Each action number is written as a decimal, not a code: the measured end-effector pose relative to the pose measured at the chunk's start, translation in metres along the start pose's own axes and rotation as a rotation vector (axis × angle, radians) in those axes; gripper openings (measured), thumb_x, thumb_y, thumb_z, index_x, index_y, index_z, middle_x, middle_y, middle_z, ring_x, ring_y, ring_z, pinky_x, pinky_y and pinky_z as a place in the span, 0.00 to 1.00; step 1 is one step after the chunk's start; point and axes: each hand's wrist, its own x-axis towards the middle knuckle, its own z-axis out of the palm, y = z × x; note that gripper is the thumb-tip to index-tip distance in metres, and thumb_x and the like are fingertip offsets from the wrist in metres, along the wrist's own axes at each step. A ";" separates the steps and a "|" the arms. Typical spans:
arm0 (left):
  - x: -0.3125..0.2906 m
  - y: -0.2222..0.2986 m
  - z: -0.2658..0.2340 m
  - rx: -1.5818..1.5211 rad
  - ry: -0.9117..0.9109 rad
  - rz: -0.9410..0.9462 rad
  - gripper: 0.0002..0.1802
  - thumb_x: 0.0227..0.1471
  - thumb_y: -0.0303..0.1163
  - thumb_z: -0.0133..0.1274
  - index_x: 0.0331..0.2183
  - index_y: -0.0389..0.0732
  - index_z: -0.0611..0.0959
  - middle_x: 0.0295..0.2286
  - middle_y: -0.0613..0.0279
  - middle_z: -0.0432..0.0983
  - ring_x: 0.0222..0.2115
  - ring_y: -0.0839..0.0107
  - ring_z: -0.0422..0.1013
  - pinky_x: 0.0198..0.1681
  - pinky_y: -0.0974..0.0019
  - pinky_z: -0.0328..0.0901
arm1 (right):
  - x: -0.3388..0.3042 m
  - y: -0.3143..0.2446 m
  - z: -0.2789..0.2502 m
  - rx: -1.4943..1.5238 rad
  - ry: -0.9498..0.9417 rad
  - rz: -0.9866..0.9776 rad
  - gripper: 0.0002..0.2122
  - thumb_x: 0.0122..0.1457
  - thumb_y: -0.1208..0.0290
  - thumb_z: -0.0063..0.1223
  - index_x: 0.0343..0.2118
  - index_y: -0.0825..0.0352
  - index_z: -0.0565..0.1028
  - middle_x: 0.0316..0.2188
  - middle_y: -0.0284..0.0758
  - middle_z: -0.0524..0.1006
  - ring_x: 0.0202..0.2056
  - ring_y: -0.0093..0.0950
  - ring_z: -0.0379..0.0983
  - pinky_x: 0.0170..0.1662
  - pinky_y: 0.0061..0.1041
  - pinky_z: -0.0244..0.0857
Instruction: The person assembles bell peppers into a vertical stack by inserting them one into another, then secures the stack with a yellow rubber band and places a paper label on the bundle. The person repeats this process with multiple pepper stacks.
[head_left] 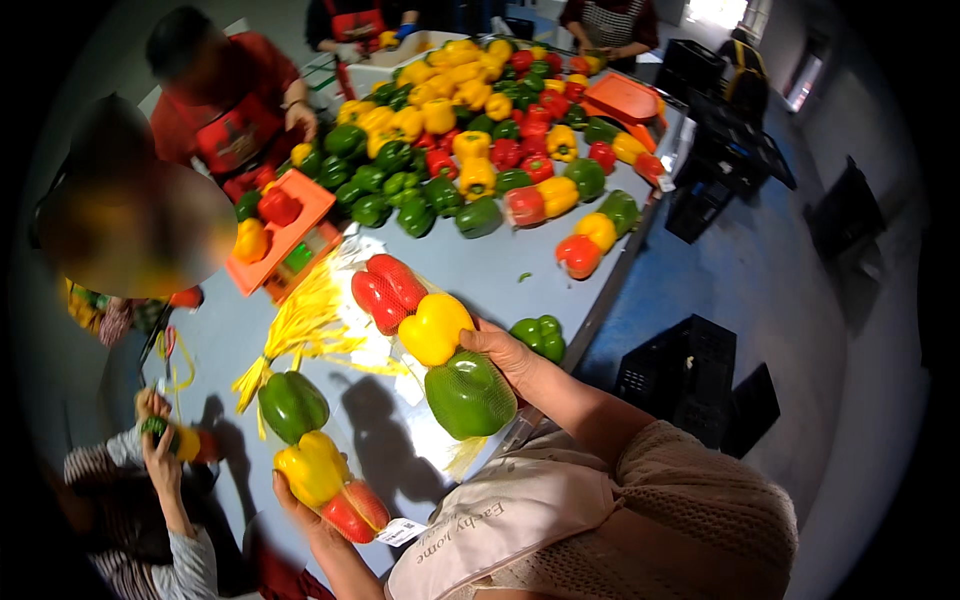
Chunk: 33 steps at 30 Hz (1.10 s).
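My right hand (508, 358) grips a netted pack of bell peppers (436, 330), red, yellow and green in a row, with the thumb over the join of yellow and green. In my left hand (300, 508), lower and nearer me, is a second pack of bell peppers (313, 468): green farthest, yellow in the middle, red closest. A white label (401, 531) hangs at that pack's red end. Both packs are held above the table (240, 345). Just beyond my right wrist lies a loose green pepper (538, 338).
A large heap of loose peppers (440, 115) covers the far table, with finished packs (598, 232) at its right. An orange scale (285, 235) bears peppers beside yellow netting strips (310, 315). Black crates (680, 365) stand right. Co-workers surround the table; one's hands (158, 440) hold a pack.
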 end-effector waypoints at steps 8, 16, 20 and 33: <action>0.059 -0.047 0.052 0.168 -0.122 -0.065 0.36 0.50 0.56 0.54 0.52 0.40 0.73 0.45 0.48 0.75 0.41 0.47 0.75 0.45 0.44 0.72 | -0.047 -0.090 -0.075 0.069 0.376 -0.208 0.29 0.64 0.46 0.40 0.58 0.66 0.65 0.49 0.44 0.75 0.47 0.39 0.75 0.51 0.40 0.69; 0.134 -0.111 0.146 0.269 -0.293 -0.151 0.34 0.53 0.53 0.50 0.54 0.39 0.70 0.47 0.51 0.73 0.46 0.54 0.73 0.49 0.50 0.69 | -0.025 -0.212 -0.157 -0.019 0.396 -0.771 0.23 0.61 0.75 0.47 0.59 0.68 0.59 0.55 0.40 0.67 0.57 0.36 0.65 0.61 0.39 0.58; 0.160 -0.150 0.216 0.404 -0.454 -0.109 0.39 0.52 0.49 0.51 0.59 0.36 0.63 0.51 0.50 0.69 0.50 0.57 0.70 0.53 0.55 0.66 | -0.008 -0.245 -0.198 -0.102 0.734 -0.589 0.26 0.58 0.77 0.54 0.57 0.67 0.57 0.53 0.42 0.67 0.54 0.37 0.68 0.55 0.41 0.65; 0.177 -0.253 0.448 1.401 -0.949 0.398 0.51 0.41 0.42 0.67 0.59 0.29 0.61 0.51 0.42 0.70 0.51 0.58 0.70 0.54 0.59 0.65 | -0.087 -0.263 -0.234 -0.335 0.905 -0.427 0.13 0.62 0.73 0.51 0.49 0.67 0.71 0.43 0.38 0.75 0.41 0.30 0.75 0.47 0.31 0.71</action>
